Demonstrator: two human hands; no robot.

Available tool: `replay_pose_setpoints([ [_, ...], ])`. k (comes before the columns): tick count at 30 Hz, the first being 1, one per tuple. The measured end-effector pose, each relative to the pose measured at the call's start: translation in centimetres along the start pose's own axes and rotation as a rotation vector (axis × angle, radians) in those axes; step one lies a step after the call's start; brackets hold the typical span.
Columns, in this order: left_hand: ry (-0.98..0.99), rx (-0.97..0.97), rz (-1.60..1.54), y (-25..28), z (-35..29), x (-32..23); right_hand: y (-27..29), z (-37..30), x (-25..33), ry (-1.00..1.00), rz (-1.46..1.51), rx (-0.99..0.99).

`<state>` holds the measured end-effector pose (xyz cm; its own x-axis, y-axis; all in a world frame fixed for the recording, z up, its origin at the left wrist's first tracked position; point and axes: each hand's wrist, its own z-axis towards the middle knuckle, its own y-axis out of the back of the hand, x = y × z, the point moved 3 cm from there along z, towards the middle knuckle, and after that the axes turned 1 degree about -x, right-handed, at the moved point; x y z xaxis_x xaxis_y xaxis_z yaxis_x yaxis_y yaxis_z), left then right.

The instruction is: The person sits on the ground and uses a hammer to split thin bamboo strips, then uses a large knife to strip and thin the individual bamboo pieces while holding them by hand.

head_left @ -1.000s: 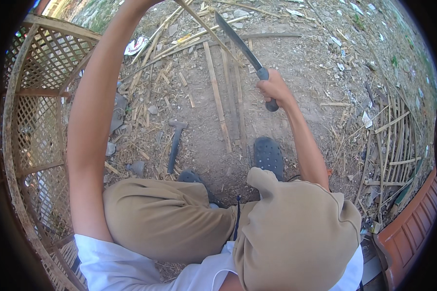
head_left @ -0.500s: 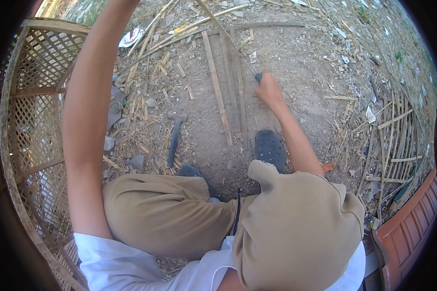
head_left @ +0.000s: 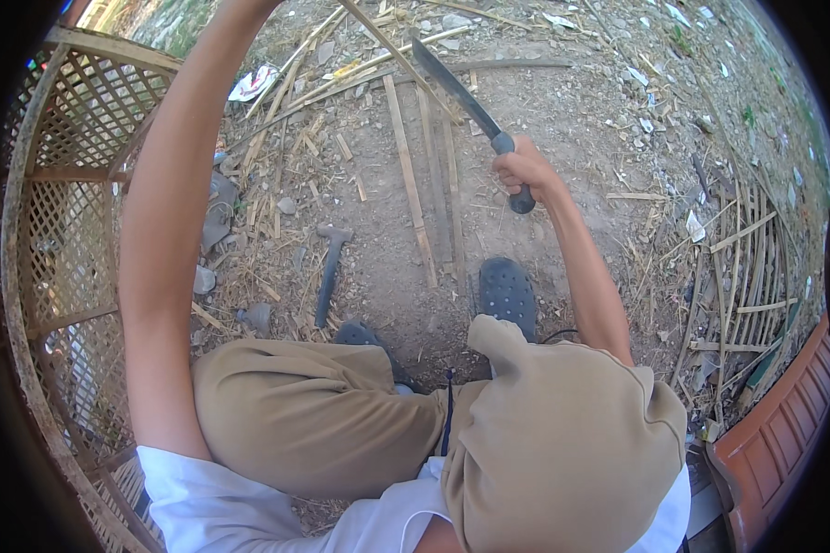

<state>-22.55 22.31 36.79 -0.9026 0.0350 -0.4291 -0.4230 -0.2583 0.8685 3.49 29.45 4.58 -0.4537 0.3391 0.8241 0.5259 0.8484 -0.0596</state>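
Observation:
My right hand (head_left: 526, 172) is wrapped round the dark handle of a machete (head_left: 461, 95), its blade pointing up and to the left. Beside the blade, a thin wooden strip (head_left: 398, 57) slants down from the top edge, its lower end near the machete; its upper end is out of view. My left forearm (head_left: 171, 194) reaches up past the top edge, so the left hand cannot be seen. Several flat wooden slats (head_left: 408, 175) lie on the dirt ahead of my feet. A hammer (head_left: 328, 275) with a dark handle rests on the ground left of them.
A wooden lattice panel (head_left: 83, 217) stands along the left side. At the right lie a pile of thin strips (head_left: 752, 267) and a reddish-brown plastic piece (head_left: 770, 433). Stones, wood chips and litter are strewn over the dirt. A dark clog (head_left: 507, 293) is on my right foot.
My right hand has risen and turned, swinging the machete into full view with its blade up and left. The slanting strip has shifted slightly left.

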Motion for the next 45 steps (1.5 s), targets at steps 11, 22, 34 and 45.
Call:
replay_pose_setpoints([
  [11,-0.145,-0.1,0.031,-0.5,0.8,-0.8,-3.7,-0.7,-3.3,0.242,-0.733,-0.569],
  [22,0.095,-0.063,0.001,-0.2,0.0,0.9,1.0,2.6,-7.7,-0.105,-0.298,-0.192],
  [34,0.107,-0.158,-0.756,0.0,-3.4,1.8,-0.8,-2.1,-7.3,-0.107,0.437,0.11],
  [45,-0.098,-0.425,-0.781,-0.3,0.3,-2.5,2.2,-6.3,-7.2,0.017,0.611,-0.139],
])
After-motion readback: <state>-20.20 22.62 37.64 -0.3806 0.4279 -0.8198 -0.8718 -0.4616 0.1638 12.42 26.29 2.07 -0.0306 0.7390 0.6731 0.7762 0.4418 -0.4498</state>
